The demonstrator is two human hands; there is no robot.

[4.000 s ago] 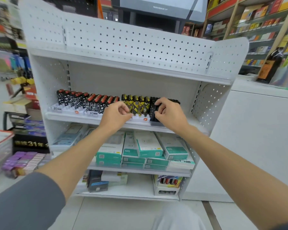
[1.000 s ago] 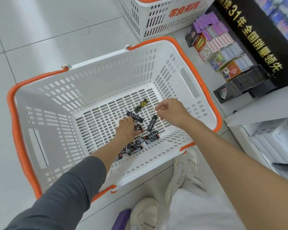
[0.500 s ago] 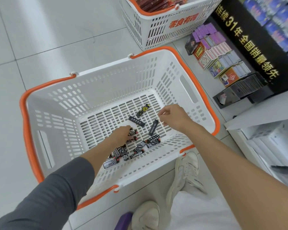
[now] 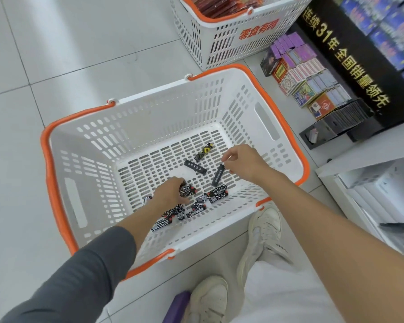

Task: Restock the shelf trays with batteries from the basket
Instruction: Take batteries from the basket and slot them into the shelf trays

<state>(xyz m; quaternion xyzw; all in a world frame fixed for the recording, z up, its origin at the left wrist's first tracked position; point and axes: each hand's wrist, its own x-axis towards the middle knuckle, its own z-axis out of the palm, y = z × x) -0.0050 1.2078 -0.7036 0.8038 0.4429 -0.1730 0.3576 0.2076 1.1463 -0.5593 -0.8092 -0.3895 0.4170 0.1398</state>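
Note:
A white basket with an orange rim (image 4: pixel 56 173) stands on the floor below me. On its slotted bottom lie several black-and-white patterned batteries (image 4: pixel 217 193), two plain black ones (image 4: pixel 217 177) (image 4: pixel 195 166) and a yellow-and-black one (image 4: pixel 203 152). My left hand (image 4: pixel 170 192) is down in the patterned pile, with its fingers curled around one battery (image 4: pixel 186 191). Just above the top end of a plain black battery hovers my right hand (image 4: pixel 245 163), fingers loosely apart and holding nothing. The shelf trays are out of view.
A second white basket (image 4: pixel 231 40) holding red packets stands behind the first. Stacks of small card boxes (image 4: pixel 306 75) lie on the floor along a black display base (image 4: pixel 350 73). The white shelf unit's corner (image 4: pixel 371 164) is at the right. My shoes (image 4: pixel 264 231) touch the basket's near side.
Four seconds ago both hands were at the shelf's battery tray. In the last second my left hand slid back into the patterned pile and closed on a battery. My right hand barely moved.

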